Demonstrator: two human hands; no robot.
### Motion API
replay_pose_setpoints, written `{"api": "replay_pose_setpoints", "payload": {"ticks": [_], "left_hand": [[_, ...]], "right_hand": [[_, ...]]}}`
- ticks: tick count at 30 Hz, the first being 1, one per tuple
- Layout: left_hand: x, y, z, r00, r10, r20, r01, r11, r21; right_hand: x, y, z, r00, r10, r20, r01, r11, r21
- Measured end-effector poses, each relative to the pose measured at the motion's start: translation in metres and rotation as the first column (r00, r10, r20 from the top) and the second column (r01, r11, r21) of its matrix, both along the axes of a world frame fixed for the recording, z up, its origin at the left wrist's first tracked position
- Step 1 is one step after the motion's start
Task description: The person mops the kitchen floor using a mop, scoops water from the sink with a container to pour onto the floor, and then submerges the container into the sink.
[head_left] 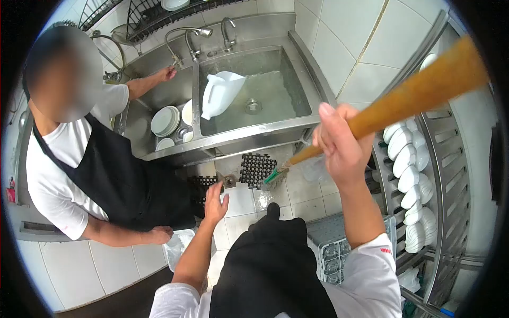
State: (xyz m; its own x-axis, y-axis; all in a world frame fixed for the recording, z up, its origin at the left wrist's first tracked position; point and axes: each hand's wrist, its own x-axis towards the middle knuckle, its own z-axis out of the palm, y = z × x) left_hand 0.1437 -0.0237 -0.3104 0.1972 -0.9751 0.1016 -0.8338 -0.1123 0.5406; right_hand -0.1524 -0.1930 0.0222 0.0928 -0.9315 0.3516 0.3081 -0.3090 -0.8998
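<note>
My right hand [344,140] is wrapped round the thick wooden handle of a mop [413,93], thumb pointing up. The handle slants down to the left, and its green head [273,176] with greyish strands is at the tiled floor, beside a black perforated rubber mat [255,168]. My left hand [214,204] is held out low with fingers extended and thumb apart, holding nothing. Just beyond it in the picture is a floor drain [229,181] with its round opening showing. The exact shape of the mop's head is hard to make out.
A co-worker in a black apron [122,180] stands at left, one hand near the tap. The double sink [249,127] holds stacked plates [165,121] and, in water, a white plastic jug [220,93]. At right are a dish rack [445,159] and a grey crate [331,238].
</note>
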Motion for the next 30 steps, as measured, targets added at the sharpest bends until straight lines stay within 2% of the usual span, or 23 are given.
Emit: {"api": "replay_pose_setpoints", "payload": {"ticks": [6, 11, 14, 17, 20, 23, 24, 27, 29, 30], "left_hand": [[0.009, 0.122, -0.009, 0.967, 0.146, -0.21, -0.081, 0.953, 0.291], [0.014, 0.184, -0.035, 0.939, 0.212, -0.271, -0.101, 0.922, 0.373], [0.015, 0.2, -0.043, 0.923, 0.231, -0.307, -0.105, 0.92, 0.378], [0.011, 0.186, -0.03, 0.927, 0.248, -0.282, -0.109, 0.896, 0.431], [0.006, 0.157, -0.034, 0.932, 0.237, -0.274, -0.118, 0.914, 0.389], [-0.01, 0.101, -0.011, 0.941, 0.157, -0.299, -0.051, 0.942, 0.332], [-0.014, 0.078, -0.004, 0.95, 0.121, -0.288, -0.029, 0.952, 0.305], [-0.03, -0.008, 0.053, 0.973, 0.032, -0.23, 0.012, 0.982, 0.188], [-0.027, -0.068, 0.066, 0.958, 0.055, -0.283, -0.057, 0.998, 0.0], [-0.024, -0.1, 0.077, 0.965, 0.065, -0.254, -0.093, 0.991, -0.097]], "right_hand": [[0.036, 0.019, 0.016, 0.993, 0.118, 0.024, -0.113, 0.982, -0.15], [0.018, 0.025, 0.004, 0.951, 0.255, 0.174, -0.231, 0.962, -0.147], [-0.005, 0.022, -0.024, 0.933, 0.33, 0.145, -0.301, 0.935, -0.19], [-0.034, 0.005, -0.095, 0.922, 0.352, 0.164, -0.32, 0.928, -0.191], [-0.068, -0.005, -0.178, 0.961, 0.23, -0.151, -0.23, 0.973, 0.019], [-0.089, -0.028, -0.241, 0.935, 0.014, -0.354, 0.001, 0.999, 0.045], [-0.094, -0.03, -0.253, 0.955, -0.041, -0.295, 0.09, 0.983, 0.157], [-0.102, -0.045, -0.231, 0.961, -0.248, -0.121, 0.27, 0.935, 0.232], [-0.111, -0.059, -0.22, 0.945, -0.326, 0.008, 0.315, 0.92, 0.232], [-0.116, -0.067, -0.216, 0.93, -0.361, 0.074, 0.337, 0.913, 0.23]]}}
